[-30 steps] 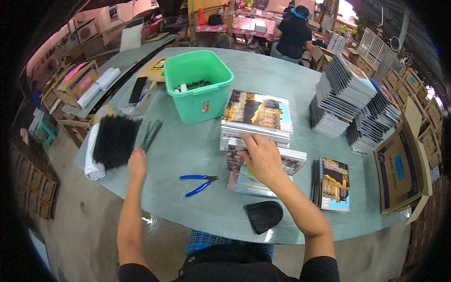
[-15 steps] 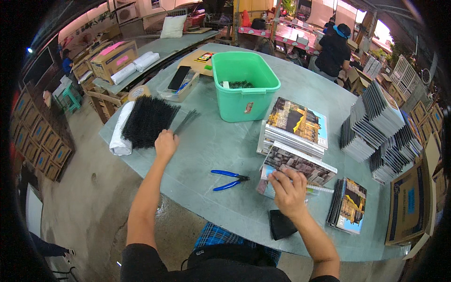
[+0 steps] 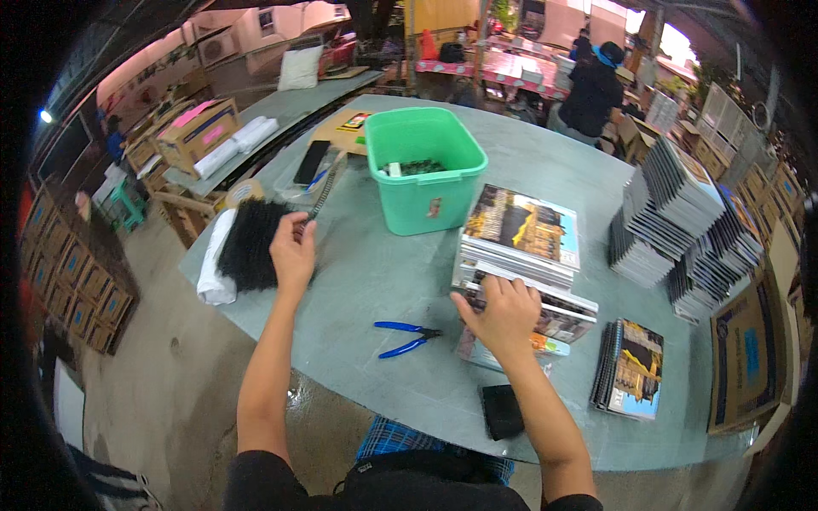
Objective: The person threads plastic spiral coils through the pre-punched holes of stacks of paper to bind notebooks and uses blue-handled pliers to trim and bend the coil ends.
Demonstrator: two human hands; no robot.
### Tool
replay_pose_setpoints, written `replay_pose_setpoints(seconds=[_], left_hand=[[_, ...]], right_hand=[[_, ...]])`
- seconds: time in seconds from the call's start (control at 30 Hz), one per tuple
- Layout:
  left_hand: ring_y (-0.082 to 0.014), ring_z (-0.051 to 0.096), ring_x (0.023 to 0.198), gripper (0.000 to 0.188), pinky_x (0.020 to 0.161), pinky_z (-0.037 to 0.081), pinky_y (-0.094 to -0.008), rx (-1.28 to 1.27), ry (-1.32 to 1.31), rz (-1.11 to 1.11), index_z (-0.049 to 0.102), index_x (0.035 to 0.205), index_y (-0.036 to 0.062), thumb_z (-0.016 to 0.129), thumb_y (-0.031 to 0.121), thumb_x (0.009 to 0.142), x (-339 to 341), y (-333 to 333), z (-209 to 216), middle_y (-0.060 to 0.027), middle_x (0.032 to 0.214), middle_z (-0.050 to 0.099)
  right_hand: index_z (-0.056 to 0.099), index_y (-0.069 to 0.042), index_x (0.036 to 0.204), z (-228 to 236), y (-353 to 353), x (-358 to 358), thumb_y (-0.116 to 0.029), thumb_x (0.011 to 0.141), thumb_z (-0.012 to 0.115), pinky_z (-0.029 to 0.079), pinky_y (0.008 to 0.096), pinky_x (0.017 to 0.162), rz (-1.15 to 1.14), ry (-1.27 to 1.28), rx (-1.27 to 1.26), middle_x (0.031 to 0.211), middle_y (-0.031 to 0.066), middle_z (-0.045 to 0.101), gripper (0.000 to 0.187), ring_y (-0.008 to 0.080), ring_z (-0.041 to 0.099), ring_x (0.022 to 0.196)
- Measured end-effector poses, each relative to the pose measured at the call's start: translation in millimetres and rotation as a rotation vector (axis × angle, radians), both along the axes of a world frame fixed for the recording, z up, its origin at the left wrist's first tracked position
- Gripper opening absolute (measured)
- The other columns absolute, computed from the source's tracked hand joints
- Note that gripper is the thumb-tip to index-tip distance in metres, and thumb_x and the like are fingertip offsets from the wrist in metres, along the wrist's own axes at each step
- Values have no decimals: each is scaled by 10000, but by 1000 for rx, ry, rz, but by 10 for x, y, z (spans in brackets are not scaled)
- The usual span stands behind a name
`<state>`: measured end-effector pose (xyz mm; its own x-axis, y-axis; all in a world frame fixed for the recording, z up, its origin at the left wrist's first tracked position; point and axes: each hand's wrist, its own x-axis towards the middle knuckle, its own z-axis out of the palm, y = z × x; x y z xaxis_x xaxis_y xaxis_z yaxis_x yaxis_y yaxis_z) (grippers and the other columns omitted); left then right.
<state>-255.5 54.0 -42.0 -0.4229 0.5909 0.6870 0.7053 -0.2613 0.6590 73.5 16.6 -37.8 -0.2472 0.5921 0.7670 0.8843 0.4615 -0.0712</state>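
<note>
Head view: left of the green bin (image 3: 413, 200), the left hand (image 3: 294, 247) pinches a black spiral coil (image 3: 322, 201). Nearer than the bin and rightward, the right hand (image 3: 504, 317) touches photo-covered books (image 3: 561, 320); whether it grips one, I cannot tell. Broad tabletop (image 3: 345, 277) separates bin from blue-handled pliers (image 3: 414, 328), the near edge curving below.

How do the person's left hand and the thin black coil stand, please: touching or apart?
Touching. The head view shows the thin black coil pinched at its lower end by the left hand, with no visible gap.
</note>
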Motion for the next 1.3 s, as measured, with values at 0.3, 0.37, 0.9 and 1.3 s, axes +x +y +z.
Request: replay_pose_setpoints(seconds=[0.3, 0.37, 0.9, 1.3], left_hand=[[-117, 581, 729, 236, 648, 480, -263, -257, -222, -760, 616, 1061, 15, 630, 109, 845, 1445, -472, 73, -53, 846, 610], [-138, 599, 711, 215, 620, 484, -272, -263, -69, -741, 631, 1025, 8, 645, 101, 831, 1643, -572, 16, -74, 838, 634], [-321, 581, 759, 128, 673, 471, -384, -1, 176, -530, 623, 887, 24, 650, 99, 787, 1806, -539, 8, -120, 875, 578], [-234, 595, 778, 201, 671, 462, -332, -627, 196, -788, 611, 980, 33, 631, 170, 834, 1379, -374, 333, -120, 895, 596]], right_hand=[[595, -97, 717, 26, 37, 20, -294, 648, 741, 373, 364, 593, 60, 81, -111, 644, 40, 597, 254, 227, 570, 647], [625, -100, 758, 16, 20, 60, -264, 680, 722, 378, 356, 606, 93, 137, -175, 676, 42, 615, 205, 211, 592, 682], [654, -116, 830, 150, -80, 98, -221, 704, 707, 383, 353, 637, 176, 76, -301, 748, 17, 639, 172, 205, 593, 721], [583, -92, 884, 162, -13, 89, -116, 776, 629, 402, 377, 645, 232, 202, -390, 813, 53, 605, 120, 261, 582, 768]])
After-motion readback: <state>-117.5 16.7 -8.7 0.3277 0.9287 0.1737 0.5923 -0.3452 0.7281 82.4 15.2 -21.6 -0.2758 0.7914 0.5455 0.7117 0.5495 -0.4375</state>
